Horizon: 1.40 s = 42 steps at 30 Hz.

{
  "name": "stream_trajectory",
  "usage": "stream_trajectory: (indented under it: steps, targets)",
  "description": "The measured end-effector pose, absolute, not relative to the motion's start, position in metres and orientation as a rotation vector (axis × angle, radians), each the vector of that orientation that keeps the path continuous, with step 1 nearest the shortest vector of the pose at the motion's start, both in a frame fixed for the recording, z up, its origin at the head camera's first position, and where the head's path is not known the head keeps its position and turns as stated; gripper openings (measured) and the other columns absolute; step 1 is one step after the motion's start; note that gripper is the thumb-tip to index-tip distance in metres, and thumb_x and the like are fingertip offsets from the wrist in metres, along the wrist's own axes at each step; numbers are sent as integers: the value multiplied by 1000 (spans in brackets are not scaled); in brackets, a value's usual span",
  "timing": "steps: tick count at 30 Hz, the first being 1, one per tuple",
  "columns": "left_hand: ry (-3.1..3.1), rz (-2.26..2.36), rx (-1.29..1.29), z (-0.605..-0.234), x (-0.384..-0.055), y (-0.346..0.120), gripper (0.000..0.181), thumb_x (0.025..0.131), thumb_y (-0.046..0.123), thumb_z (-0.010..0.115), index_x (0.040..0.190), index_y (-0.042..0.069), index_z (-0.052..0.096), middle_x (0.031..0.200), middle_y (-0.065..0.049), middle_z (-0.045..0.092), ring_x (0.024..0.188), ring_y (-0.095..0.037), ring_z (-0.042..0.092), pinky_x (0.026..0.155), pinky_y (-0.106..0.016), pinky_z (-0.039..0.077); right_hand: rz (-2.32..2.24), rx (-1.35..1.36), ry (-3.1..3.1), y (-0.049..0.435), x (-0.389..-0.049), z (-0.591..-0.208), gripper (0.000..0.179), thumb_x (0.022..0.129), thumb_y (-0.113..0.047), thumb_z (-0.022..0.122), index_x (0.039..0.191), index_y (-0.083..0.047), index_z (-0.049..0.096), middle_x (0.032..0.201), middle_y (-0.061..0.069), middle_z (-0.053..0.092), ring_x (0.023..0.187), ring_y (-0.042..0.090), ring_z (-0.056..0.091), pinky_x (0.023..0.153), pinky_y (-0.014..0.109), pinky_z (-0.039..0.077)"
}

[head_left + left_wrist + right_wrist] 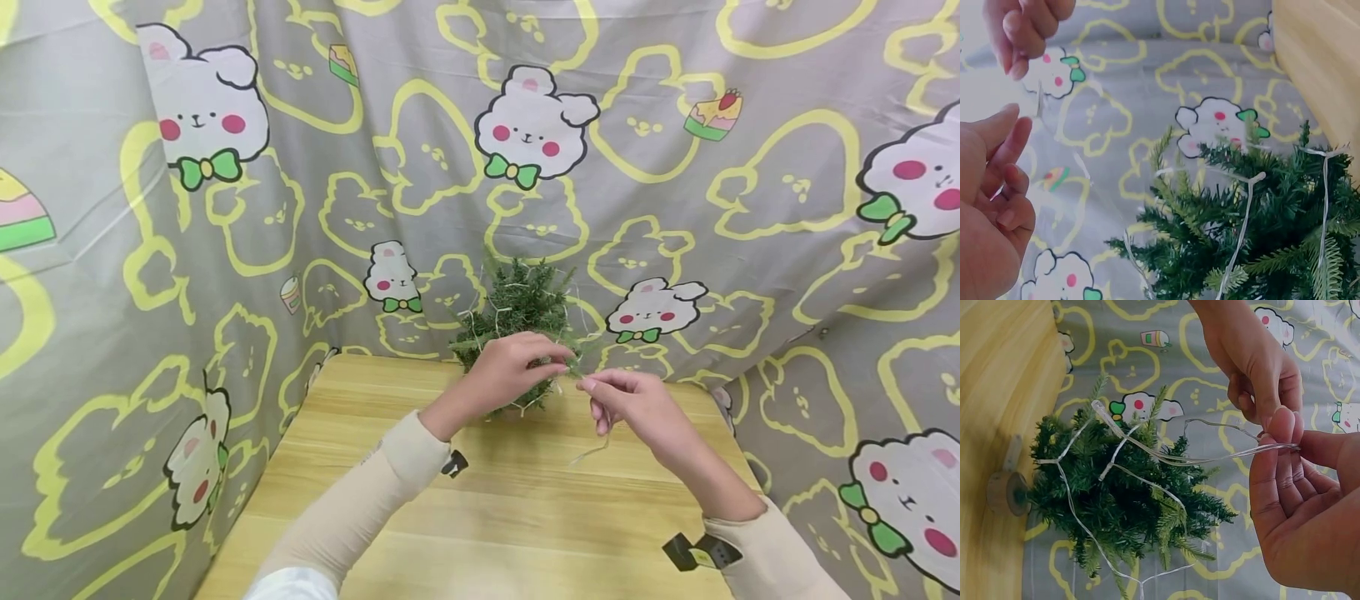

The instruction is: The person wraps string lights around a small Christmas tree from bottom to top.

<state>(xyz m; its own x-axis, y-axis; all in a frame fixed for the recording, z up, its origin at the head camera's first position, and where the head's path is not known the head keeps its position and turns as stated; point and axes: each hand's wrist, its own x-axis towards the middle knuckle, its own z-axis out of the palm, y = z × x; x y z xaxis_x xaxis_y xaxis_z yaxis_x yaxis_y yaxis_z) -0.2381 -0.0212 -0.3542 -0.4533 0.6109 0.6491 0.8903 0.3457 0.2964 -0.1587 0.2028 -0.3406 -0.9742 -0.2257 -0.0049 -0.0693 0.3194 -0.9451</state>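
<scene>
A small artificial Christmas tree (525, 304) stands upright at the far side of the table, draped with a clear-wired string of fairy lights (1172, 459). In front of the tree is my left hand (517, 365); its thumb and finger appear to pinch a strand of the wire close to the right fingertips. My right hand (641, 408), just right of the tree, pinches several strands of the light string between thumb and fingers. A loose end hangs below it. The left wrist view has the left hand (994, 200) at lower left and the right fingers above, apart from it.
The wooden table (480, 517) spreads out below both arms. A grey curtain (427, 192) with yellow outlines and white bunny figures surrounds its back and sides. The tree's round wooden base (1007, 492) rests on the tabletop.
</scene>
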Motion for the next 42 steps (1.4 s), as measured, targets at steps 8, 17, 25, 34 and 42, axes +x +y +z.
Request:
stream_trajectory:
  steps: [8, 17, 25, 34, 42]
  targets:
    - [-2108, -765, -1362, -356, -235, -7, 15, 95, 25, 72, 107, 20, 79, 99, 9, 77, 82, -3, 64, 63, -9, 41, -1736, -271, 2467, 207, -158, -334, 38, 101, -34, 63, 114, 2, 67, 74, 5, 62, 63, 23, 65, 70, 37, 59]
    - [-2123, -715, -1302, -343, -259, 8, 11, 94, 26, 72, 100, 19, 79, 94, 9, 77, 77, -3, 65, 63, -10, 43, -1777, -272, 2509, 212, -157, -331, 40, 102, -32, 62, 116, 5, 66, 76, 7, 64, 63, 23, 67, 71, 35, 60]
    - [-2280, -656, -1142, -326, -287, 16, 17, 97, 31, 68, 106, 23, 79, 101, 8, 78, 81, -4, 69, 62, -18, 48, -1813, -251, 2525, 218, -157, -334, 41, 103, -31, 61, 120, 6, 65, 78, 3, 65, 63, 20, 68, 70, 34, 60]
    - [-2563, -984, -990, -313, -320, 31, 22, 99, 38, 64, 109, 25, 78, 106, 9, 76, 77, -4, 63, 71, -24, 50, -1859, -201, 2539, 227, -162, -337, 43, 104, -30, 58, 127, 6, 62, 84, 2, 70, 68, 14, 69, 69, 30, 59]
    - [-2666, -1167, -847, -312, -350, 37, 20, 99, 37, 65, 108, 25, 79, 108, 9, 75, 90, -5, 66, 77, -27, 53, -1919, -159, 2522, 232, -172, -340, 46, 106, -28, 55, 132, 9, 58, 84, -4, 70, 70, 11, 70, 72, 28, 60]
